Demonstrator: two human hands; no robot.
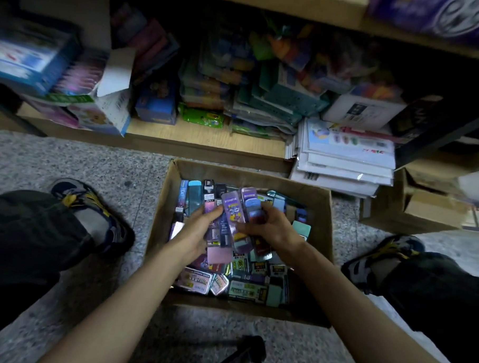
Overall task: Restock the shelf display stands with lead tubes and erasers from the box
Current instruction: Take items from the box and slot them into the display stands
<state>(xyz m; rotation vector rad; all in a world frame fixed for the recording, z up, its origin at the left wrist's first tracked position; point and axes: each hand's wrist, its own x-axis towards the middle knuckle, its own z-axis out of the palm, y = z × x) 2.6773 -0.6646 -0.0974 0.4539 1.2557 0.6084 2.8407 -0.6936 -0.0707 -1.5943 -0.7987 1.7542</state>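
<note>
An open cardboard box [316, 256] sits on the floor between my feet, filled with several flat packs of lead tubes and erasers [244, 287] in purple, teal and pink. Both hands are inside it. My left hand [194, 235] holds a bunch of dark and purple packs [215, 229] from the left side. My right hand [274, 228] grips upright purple packs [233, 211] from the right, thumb across their front. The two bunches touch in the middle above the box's contents.
A low wooden shelf [180, 130] ahead holds stacked toy and stationery packs. A pile of white plastic-wrapped sheets [343, 161] leans at its right end. Another cardboard box [413, 208] stands at the right. My shoes [94, 210] flank the box on speckled floor.
</note>
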